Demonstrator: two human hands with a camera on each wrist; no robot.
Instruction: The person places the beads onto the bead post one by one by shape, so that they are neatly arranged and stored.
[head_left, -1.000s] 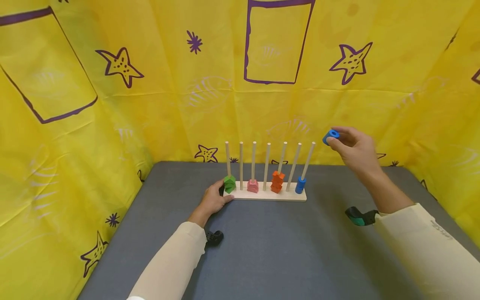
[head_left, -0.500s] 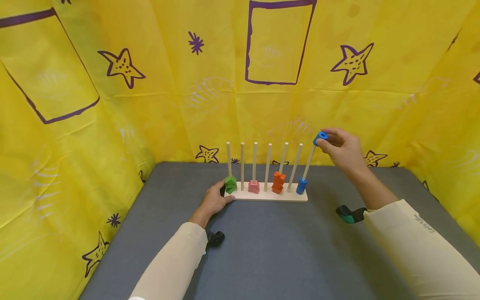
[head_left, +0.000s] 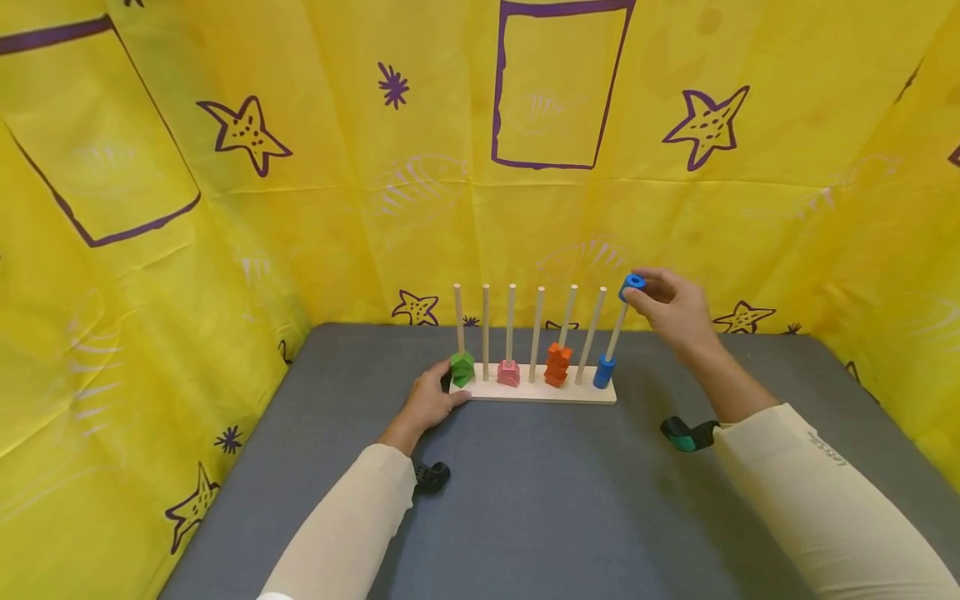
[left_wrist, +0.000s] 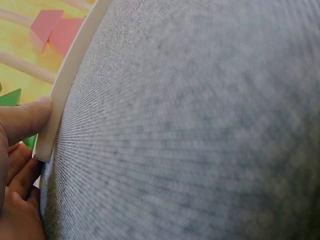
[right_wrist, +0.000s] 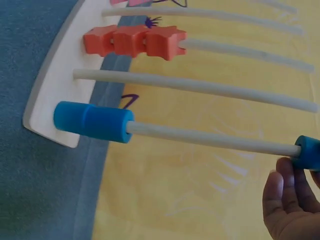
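Note:
A wooden peg stand (head_left: 540,395) with a row of upright pegs stands on the table. My left hand (head_left: 426,402) grips its left end, the thumb (left_wrist: 31,116) lying on the base's front edge in the left wrist view. At the rightmost peg's top, my right hand (head_left: 677,315) pinches a blue cylinder bead (head_left: 633,285). The right wrist view shows that peg (right_wrist: 215,139) entering the bead's lower hole. Two blue cylinders (right_wrist: 92,121) sit at the foot of the same peg.
Other pegs carry orange star beads (head_left: 557,365), pink pieces (head_left: 507,373) and green pieces (head_left: 461,369); bare pegs (head_left: 592,333) stand between them. Behind the grey table (head_left: 517,500) hangs a yellow patterned cloth (head_left: 450,225). Dark wrist devices (head_left: 686,435) jut out beside the sleeves.
My right hand has moved left and a little down, bringing the blue bead from beside the rightmost peg onto its top. The left hand keeps its grip on the stand.

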